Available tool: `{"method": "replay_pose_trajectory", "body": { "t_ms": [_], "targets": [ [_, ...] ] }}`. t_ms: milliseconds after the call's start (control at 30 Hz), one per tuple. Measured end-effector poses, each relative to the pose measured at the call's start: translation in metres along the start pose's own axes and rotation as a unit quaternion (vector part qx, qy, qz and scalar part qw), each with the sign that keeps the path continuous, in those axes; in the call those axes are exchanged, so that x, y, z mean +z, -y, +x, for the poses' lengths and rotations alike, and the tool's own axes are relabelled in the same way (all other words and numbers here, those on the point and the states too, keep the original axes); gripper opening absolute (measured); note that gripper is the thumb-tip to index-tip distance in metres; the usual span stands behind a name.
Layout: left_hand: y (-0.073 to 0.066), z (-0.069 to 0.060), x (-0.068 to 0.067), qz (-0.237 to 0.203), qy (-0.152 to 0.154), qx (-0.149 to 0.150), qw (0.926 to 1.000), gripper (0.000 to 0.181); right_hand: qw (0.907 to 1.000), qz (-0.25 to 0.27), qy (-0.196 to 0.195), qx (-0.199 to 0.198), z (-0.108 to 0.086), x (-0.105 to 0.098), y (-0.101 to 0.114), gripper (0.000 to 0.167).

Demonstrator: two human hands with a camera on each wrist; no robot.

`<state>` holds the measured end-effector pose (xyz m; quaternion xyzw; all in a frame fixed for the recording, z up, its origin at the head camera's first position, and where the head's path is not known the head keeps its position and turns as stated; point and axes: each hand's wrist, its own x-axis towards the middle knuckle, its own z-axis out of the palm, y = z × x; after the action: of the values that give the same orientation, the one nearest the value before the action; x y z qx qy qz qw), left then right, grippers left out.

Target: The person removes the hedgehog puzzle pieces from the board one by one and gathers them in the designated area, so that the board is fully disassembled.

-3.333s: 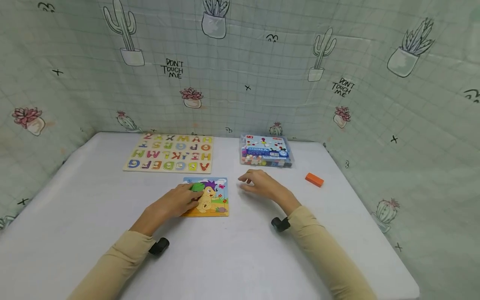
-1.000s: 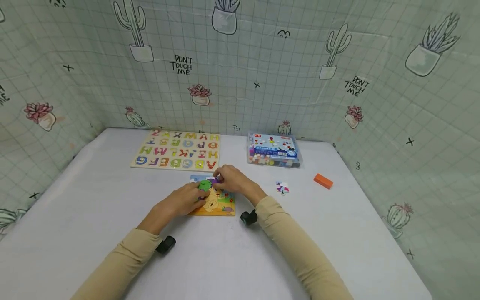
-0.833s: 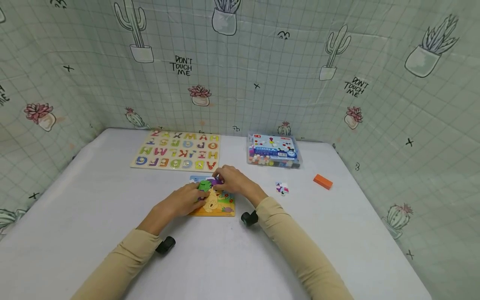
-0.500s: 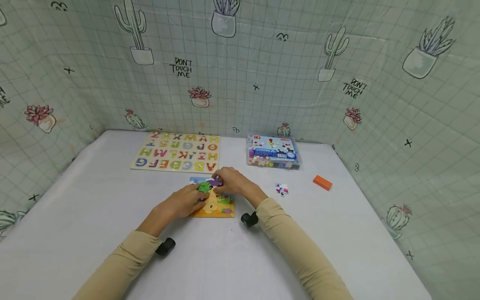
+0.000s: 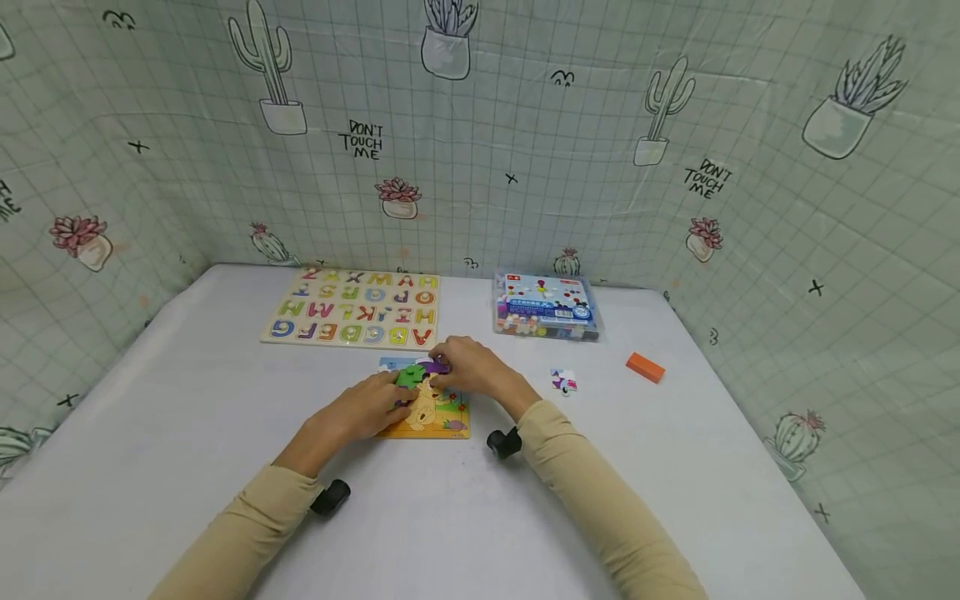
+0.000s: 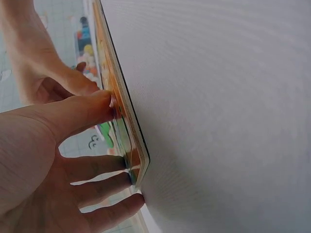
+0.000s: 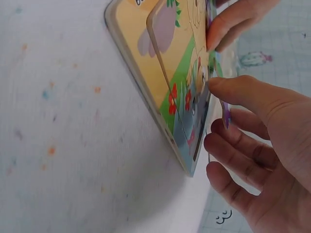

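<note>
Right hand (image 5: 468, 364), centre of the frame, found with thumb and fingers pinching a puzzle piece (image 5: 433, 367) of green and purple at the upper part of the puzzle board (image 5: 431, 432). Left hand (image 5: 367, 404) reaches in from the lower left. Its visible fingers are fairly straight, the fingertips touching the left edge of the board and the thumb laid over its face; no closed grasp noted. Whether it also bears on the piece's green part cannot be told.

Deciding relation, in this inspector's judgement: the tilt of the piece against the board. The right wrist view shows the purple end raised off the board's face, so piece and board do not appear flush. Long axis of the piece seems to run left to right in the head view, though fingers cover part of it. The piece lies immediately left of the right hand, at its fingertips; the right hand is the nearer to the purple end, the left to the green.

Remaining items on the desk (image 5: 435, 533): a loose piece (image 5: 564, 381) right of centre, well apart from both hands; an orange block (image 5: 645, 367) farther right; a letter board (image 5: 341, 342) at upper left; a plastic box (image 5: 546, 305) at upper centre-right.
</note>
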<state>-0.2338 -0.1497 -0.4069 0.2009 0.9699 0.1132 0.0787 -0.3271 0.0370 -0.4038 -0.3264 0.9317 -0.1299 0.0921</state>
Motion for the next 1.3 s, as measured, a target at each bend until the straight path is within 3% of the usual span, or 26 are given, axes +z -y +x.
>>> {"method": "replay_pose_trajectory", "body": {
  "t_ms": [500, 933, 1300],
  "targets": [
    [-0.003, -0.001, 0.001, -0.008, -0.005, -0.008, 0.9999, 0.036, 0.9995, 0.025, -0.014, 0.011, -0.033, -0.012, -0.035, 0.042],
    [-0.002, -0.003, 0.0, -0.007, -0.013, 0.002, 0.9999, 0.035, 0.9979, 0.034, -0.049, 0.024, -0.074, -0.02, -0.083, 0.04],
    [-0.001, -0.002, 0.001, -0.001, -0.009, 0.002, 1.0, 0.036, 0.9977, 0.03, -0.046, 0.039, -0.098, -0.019, -0.118, 0.04]
  ]
}}
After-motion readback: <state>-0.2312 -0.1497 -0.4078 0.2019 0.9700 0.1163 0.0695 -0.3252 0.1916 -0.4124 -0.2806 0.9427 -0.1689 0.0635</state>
